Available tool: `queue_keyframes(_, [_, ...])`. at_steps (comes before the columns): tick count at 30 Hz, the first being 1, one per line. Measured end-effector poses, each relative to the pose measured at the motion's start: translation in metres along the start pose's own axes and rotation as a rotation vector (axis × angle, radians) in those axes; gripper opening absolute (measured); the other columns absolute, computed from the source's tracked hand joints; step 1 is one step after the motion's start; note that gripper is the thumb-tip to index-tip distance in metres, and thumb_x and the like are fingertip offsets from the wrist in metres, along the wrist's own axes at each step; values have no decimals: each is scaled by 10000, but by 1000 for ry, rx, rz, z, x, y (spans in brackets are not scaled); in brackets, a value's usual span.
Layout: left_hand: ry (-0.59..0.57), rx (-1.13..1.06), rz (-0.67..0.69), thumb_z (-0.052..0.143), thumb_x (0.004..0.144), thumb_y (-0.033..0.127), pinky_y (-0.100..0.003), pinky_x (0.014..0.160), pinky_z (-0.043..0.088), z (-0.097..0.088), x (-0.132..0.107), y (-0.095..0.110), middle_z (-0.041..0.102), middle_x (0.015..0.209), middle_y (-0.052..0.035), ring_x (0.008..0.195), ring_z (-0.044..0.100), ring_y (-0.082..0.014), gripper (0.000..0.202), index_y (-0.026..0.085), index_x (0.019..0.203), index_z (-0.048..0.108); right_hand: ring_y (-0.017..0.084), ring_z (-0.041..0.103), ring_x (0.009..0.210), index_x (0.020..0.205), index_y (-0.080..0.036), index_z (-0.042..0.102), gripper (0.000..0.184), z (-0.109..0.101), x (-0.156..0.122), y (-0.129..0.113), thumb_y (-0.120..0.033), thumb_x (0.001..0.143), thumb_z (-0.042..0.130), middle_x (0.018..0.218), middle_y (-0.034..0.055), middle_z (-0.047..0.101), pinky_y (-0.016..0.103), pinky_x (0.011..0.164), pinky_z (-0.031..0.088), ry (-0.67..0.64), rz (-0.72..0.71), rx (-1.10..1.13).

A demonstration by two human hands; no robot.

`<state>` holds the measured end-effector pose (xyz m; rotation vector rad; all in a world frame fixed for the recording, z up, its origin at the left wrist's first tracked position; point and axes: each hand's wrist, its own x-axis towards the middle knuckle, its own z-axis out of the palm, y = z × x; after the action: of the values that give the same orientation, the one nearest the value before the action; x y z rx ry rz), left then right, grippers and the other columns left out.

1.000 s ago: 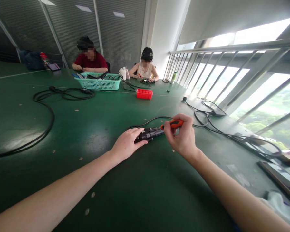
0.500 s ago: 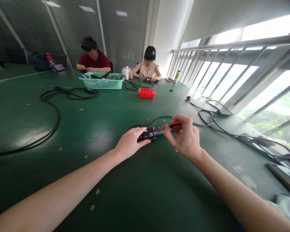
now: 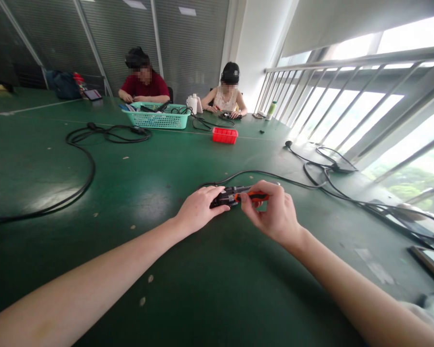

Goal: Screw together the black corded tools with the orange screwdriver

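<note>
Orange tool (image 3: 257, 196) nearer left hand (image 3: 198, 208)

We see a left forearm (image 3: 94, 277) toward eight o'clock and a right forearm (image 3: 350, 284) toward four, both slender and bare as far as the edge of our view, each tapering to a narrow, bare wrist, with the left hand (image 3: 198, 209) and right hand (image 3: 277, 217) equally bare.
</note>
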<state>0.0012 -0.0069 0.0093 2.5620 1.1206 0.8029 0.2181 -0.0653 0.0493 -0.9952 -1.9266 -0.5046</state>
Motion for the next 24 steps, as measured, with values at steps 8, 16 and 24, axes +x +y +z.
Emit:
queue_keyframes(8, [-9,-14,-10,665,987,487,-426,1076,517,-2,0,2,672,1386,-103,1276,636,-291,524,210,1425,590,124,662,629,1085,-225,506,228,-1,0,-2,-281,948,679,834,-6,695,232,545,478,-37,-32,16])
queue_keyframes(16, [-5,0,-6,689,975,469,-419,1071,518,-2,0,3,666,1395,-105,1270,636,-290,525,201,1417,593,126,659,581,1106,-225,501,246,0,0,-2,-305,955,677,810,-15,694,237,526,482,49,-20,-16])
queue_keyframes(24, [12,15,-1,702,963,482,-421,1105,499,2,1,0,657,1417,-106,1305,616,-294,553,192,1421,595,133,662,591,1090,-231,501,251,0,1,-4,-309,945,690,802,-14,700,245,536,481,22,-37,-41])
